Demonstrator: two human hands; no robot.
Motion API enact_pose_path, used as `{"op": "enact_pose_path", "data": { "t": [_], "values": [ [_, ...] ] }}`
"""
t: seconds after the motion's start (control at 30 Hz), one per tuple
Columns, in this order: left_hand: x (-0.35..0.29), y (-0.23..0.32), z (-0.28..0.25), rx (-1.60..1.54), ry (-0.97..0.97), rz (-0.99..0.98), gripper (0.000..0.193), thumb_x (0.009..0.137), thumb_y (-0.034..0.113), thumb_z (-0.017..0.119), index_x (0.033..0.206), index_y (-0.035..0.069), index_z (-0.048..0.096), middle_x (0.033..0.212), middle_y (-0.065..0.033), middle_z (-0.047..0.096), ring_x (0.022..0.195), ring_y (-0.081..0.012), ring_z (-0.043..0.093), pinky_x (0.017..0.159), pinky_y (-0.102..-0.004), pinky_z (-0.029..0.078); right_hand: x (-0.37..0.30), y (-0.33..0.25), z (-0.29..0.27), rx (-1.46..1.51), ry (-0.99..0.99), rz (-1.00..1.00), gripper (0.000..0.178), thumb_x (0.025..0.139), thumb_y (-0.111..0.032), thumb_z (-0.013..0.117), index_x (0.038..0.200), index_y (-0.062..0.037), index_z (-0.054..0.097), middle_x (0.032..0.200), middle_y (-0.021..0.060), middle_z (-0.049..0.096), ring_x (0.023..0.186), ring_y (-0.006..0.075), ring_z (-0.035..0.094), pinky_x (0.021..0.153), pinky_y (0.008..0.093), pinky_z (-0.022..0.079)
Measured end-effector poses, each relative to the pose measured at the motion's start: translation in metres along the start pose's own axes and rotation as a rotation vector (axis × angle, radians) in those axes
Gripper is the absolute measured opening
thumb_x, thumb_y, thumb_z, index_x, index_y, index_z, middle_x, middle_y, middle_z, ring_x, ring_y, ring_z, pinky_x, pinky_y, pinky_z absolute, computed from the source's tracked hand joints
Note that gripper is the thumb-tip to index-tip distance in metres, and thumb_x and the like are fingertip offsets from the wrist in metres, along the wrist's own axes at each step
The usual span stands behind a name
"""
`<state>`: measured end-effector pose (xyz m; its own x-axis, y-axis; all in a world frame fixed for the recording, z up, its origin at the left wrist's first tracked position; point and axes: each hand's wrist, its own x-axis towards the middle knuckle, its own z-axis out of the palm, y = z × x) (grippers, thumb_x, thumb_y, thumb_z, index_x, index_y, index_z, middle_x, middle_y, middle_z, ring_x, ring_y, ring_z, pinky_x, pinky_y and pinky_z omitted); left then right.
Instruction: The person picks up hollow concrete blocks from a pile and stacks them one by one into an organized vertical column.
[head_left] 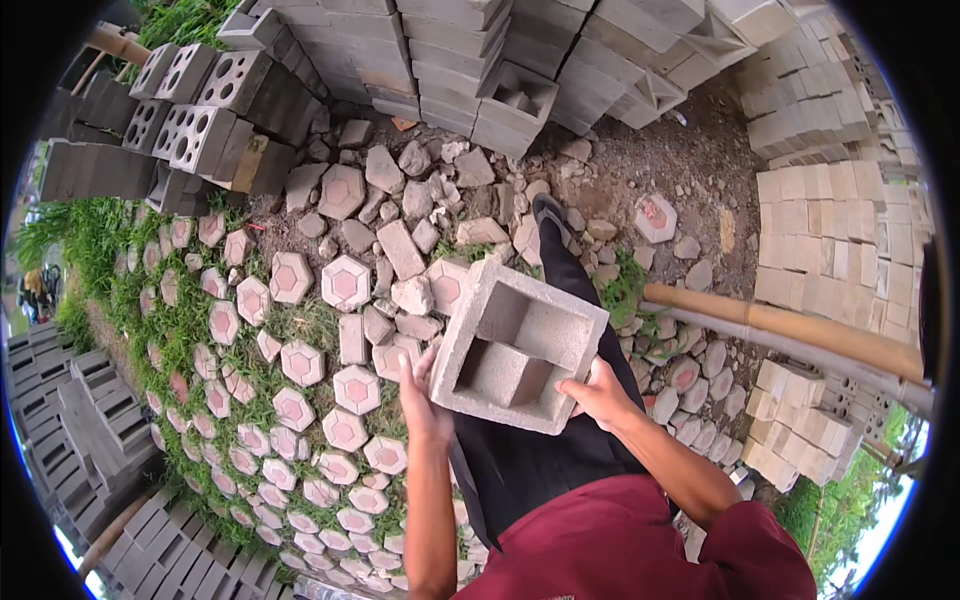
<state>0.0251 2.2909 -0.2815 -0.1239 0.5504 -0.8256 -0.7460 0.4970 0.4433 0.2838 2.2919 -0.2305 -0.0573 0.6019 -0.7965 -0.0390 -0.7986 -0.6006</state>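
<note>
Between my hands, in front of my body, I hold a square grey concrete block (486, 388) with slanted inner walls and a rough rim. It is tilted, its hollow side facing up toward me. My left hand (424, 398) presses against the block's left side, fingers partly hidden behind it. On the lower right corner, my right hand (598, 394) grips the block with the thumb over the rim and the other fingers underneath. Below the block are my legs in black trousers (570, 450), one dark shoe (549, 210) forward on the rubble.
Stacked grey blocks (455, 70) rise ahead, with round-holed blocks (195, 120) at the far left. Hexagonal pavers (345, 282) with grass between them cover the left ground. Broken stones (412, 200) lie ahead. A bamboo pole (790, 322) crosses at right, near pale block stacks (825, 235).
</note>
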Motion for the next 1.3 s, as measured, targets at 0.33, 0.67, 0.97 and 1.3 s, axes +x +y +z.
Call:
{"op": "enact_pose_path", "data": {
  "t": [0.33, 0.67, 0.97, 1.3],
  "values": [
    [0.248, -0.085, 0.125, -0.402, 0.14, -0.131, 0.052, 0.086, 0.019, 0.051, 0.132, -0.003, 0.044, 0.12, -0.0131, 0.057, 0.115, -0.0287, 0.052, 0.101, -0.0425, 0.04, 0.263, -0.039, -0.113, -0.077, 0.032, -0.033, 0.056, 0.075, 0.0, 0.066, 0.126, 0.0049, 0.042, 0.117, 0.013, 0.057, 0.107, 0.0193, 0.056, 0.091, 0.0334, 0.045],
    [0.464, -0.051, 0.36, -0.561, 0.138, -0.187, 0.085, 0.091, 0.066, 0.011, 0.143, 0.002, 0.033, 0.146, -0.0171, 0.035, 0.135, -0.0364, 0.032, 0.114, -0.0501, 0.019, 0.511, -0.193, -0.21, -0.168, 0.058, -0.091, 0.049, 0.077, -0.006, 0.067, 0.119, 0.005, 0.045, 0.107, 0.0163, 0.06, 0.096, 0.0227, 0.061, 0.077, 0.034, 0.052],
    [0.557, -0.008, 0.457, -0.467, 0.069, -0.045, 0.087, 0.091, 0.068, 0.008, 0.142, 0.003, 0.034, 0.145, -0.0143, 0.038, 0.135, -0.0335, 0.033, 0.113, -0.049, 0.021, 0.622, -0.272, -0.21, -0.125, 0.115, -0.04, 0.047, 0.078, -0.007, 0.067, 0.116, 0.0018, 0.041, 0.102, 0.0171, 0.058, 0.083, 0.0248, 0.064, 0.056, 0.0422, 0.059],
    [0.589, -0.015, 0.463, -0.424, 0.093, 0.048, 0.084, 0.092, 0.068, 0.009, 0.143, 0.007, 0.034, 0.146, -0.0129, 0.037, 0.134, -0.0333, 0.035, 0.113, -0.0486, 0.023, 0.664, -0.271, -0.211, -0.088, 0.032, -0.045, 0.049, 0.08, -0.006, 0.066, 0.121, -0.0029, 0.04, 0.108, 0.0147, 0.057, 0.092, 0.0259, 0.063, 0.06, 0.0451, 0.059]
  ]
}}
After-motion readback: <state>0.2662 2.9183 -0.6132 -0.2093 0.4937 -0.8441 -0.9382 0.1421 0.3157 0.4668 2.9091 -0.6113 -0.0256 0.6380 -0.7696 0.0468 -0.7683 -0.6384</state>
